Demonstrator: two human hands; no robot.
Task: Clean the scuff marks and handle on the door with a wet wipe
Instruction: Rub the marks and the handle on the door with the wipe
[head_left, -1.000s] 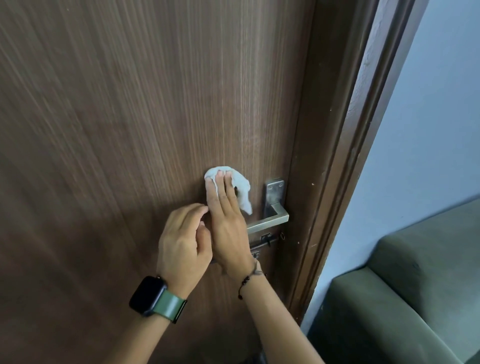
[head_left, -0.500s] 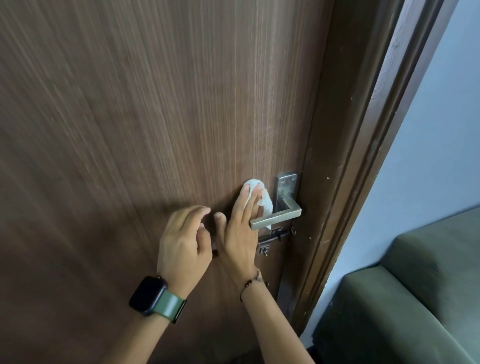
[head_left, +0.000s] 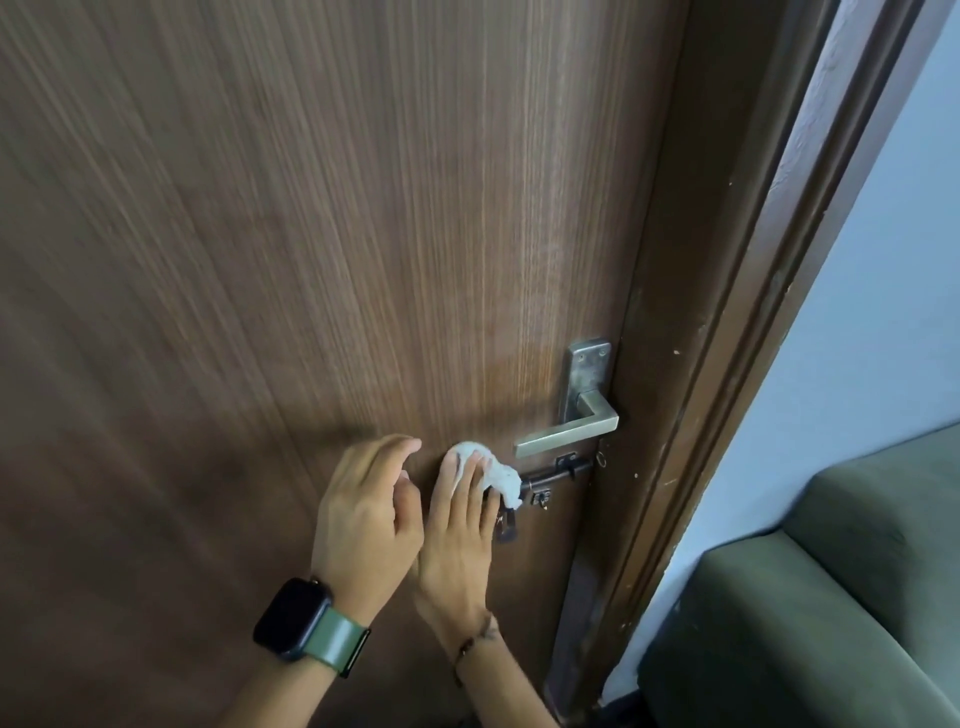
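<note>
A brown wood-grain door (head_left: 337, 234) fills most of the view. Its square steel lever handle (head_left: 569, 431) sits on a backplate at the right edge, with a dark sliding bolt (head_left: 558, 475) just below. My right hand (head_left: 457, 530) presses a crumpled white wet wipe (head_left: 491, 470) flat against the door, below and left of the handle's tip and next to the bolt. My left hand (head_left: 366, 519), with a green-strapped watch on the wrist, rests beside it on the door, fingers curled and holding nothing.
The dark brown door frame (head_left: 727, 364) runs down the right, with small pale chips in it. Beyond it are a pale blue wall (head_left: 893, 312) and a dark green sofa (head_left: 831, 623) at the lower right.
My right hand slid the wipe right to the handle, then down and left to below the lever's tip. My left hand stayed on the door. The view shifted left and up.
</note>
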